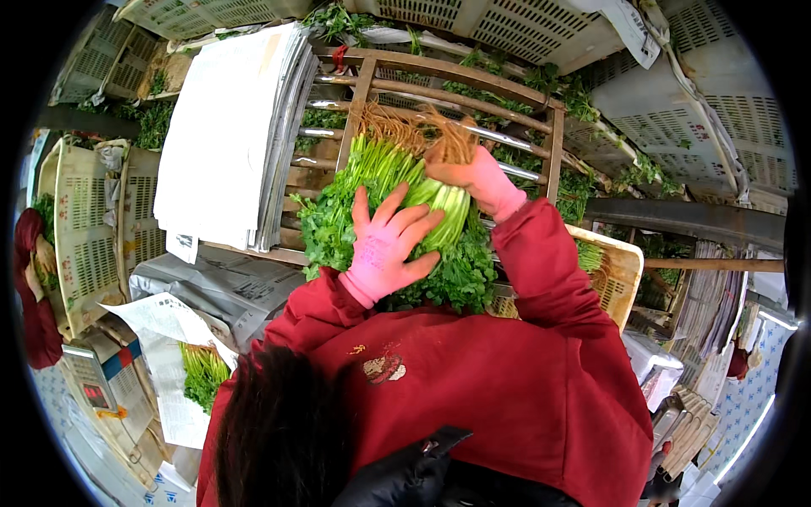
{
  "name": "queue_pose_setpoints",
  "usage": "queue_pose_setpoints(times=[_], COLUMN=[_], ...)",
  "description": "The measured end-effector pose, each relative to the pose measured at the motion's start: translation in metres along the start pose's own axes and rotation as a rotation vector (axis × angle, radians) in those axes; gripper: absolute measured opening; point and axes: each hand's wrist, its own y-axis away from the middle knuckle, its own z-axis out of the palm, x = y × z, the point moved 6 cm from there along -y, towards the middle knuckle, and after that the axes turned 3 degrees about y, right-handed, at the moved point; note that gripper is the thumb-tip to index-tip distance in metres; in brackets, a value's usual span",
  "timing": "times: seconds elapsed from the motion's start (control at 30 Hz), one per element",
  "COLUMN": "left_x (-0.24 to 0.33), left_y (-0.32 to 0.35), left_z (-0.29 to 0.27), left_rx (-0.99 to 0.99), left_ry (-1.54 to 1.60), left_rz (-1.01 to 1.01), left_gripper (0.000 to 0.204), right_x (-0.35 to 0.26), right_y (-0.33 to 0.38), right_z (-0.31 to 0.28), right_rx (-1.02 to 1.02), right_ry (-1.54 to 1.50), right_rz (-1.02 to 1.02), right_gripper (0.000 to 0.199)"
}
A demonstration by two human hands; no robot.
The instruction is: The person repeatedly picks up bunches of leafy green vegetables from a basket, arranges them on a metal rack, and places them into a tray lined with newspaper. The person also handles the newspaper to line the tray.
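Note:
A large pile of coriander (338, 221), with green stems and brown roots, lies on a slatted frame in front of me. My left hand (390, 245), in a pink glove, rests on its stems and leaves with the fingers spread. My right hand (480, 179), also in pink, is closed around a coriander bunch (448, 203) just below its roots. These roots point up and away from me, while the leaves hang toward my body. My right fingers are partly hidden by the stems and roots.
A thick stack of white paper sheets (226, 127) lies on the left of the wooden frame (553, 156) with metal bars. Slotted plastic crates (541, 34) stand beyond. A digital scale (100, 384) and more herbs on paper (204, 372) are at lower left. Another person's sleeve (38, 329) shows far left.

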Motion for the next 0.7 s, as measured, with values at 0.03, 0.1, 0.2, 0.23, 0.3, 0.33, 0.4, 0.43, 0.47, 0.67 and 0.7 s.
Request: queue_pose_setpoints(times=[0.03,0.1,0.2,0.23,0.3,0.33,0.4,0.43,0.47,0.67,0.7], left_x=[0.002,-0.010,-0.043,-0.046,-0.056,-0.065,-0.077,-0.081,-0.082,-0.072,-0.074], left_y=[0.001,0.002,-0.018,-0.023,-0.024,-0.025,-0.025,-0.025,-0.026,-0.018,-0.018], left_z=[-0.009,-0.022,-0.004,0.006,0.028,0.029,0.032,0.033,0.038,0.052,0.051], left_rx=[0.063,0.269,0.226,0.125,-0.074,-0.112,-0.188,-0.132,-0.147,-0.160,-0.186], left_ry=[0.055,0.225,0.383,0.191,-0.053,-0.095,-0.181,-0.170,-0.204,-0.109,-0.090], left_rz=[-0.015,-0.050,-0.250,-0.175,0.003,-0.041,-0.128,-0.153,-0.164,-0.080,-0.090], left_gripper=[0.058,0.045,0.044,0.044,0.043,0.044,0.046,0.045,0.046,0.056,0.059], right_x=[-0.006,-0.007,0.009,0.003,0.009,0.016,0.041,0.050,0.056,0.065,0.065], right_y=[0.011,0.025,0.023,0.023,0.020,0.021,0.021,0.018,0.019,-0.006,-0.008], right_z=[-0.002,-0.006,-0.010,-0.007,-0.011,-0.014,-0.028,-0.036,-0.043,-0.037,-0.031], right_rx=[0.052,0.118,0.102,0.122,0.188,0.228,0.355,0.421,0.489,0.355,0.348], right_ry=[0.022,0.051,-0.074,-0.028,0.042,0.071,0.176,0.229,0.282,0.207,0.090], right_rz=[0.000,0.013,0.021,0.013,0.042,0.059,0.182,0.239,0.295,0.250,0.242], right_gripper=[0.032,0.033,0.033,0.033,0.032,0.031,0.029,0.028,0.027,0.035,0.032])
